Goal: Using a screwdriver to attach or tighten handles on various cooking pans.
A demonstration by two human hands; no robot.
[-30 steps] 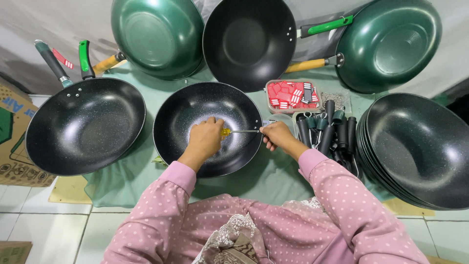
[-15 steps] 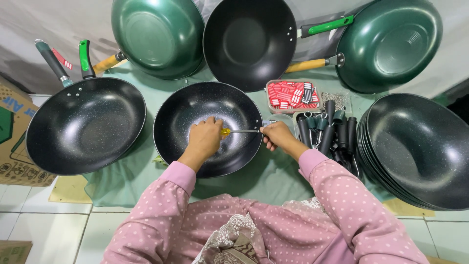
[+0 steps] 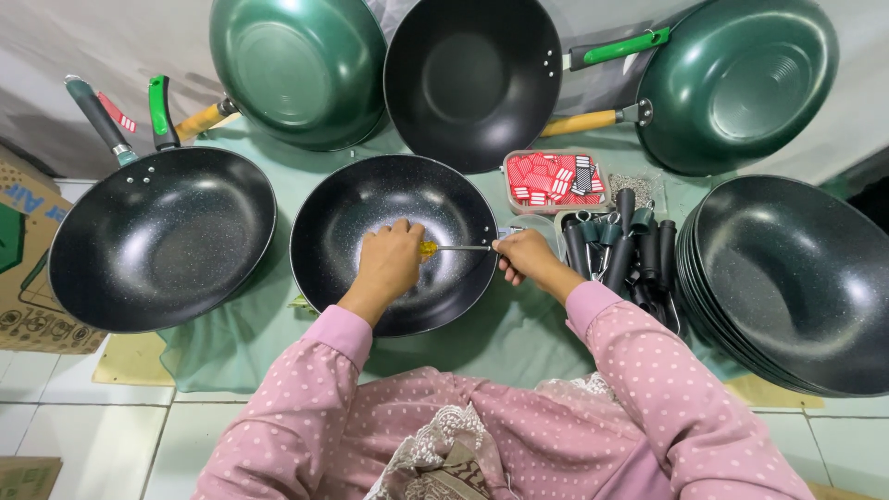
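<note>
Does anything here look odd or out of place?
Nothing spilled or broken. The one oddity: the middle pan has no handle, unlike the pan beside it. The left hand grips a yellow-handled screwdriver inside the bowl, its shaft pointing at the rim where the right hand rests. Loose black handles lie nearby.

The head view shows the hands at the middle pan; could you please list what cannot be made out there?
- Screwdriver handle: mostly wrapped by the left hand.
- Screwdriver tip and the fitting at the pan rim: covered by the right hand.
- Stacked pans: cut off by the right edge.
- Red pieces in the clear box: too small to identify.
</note>
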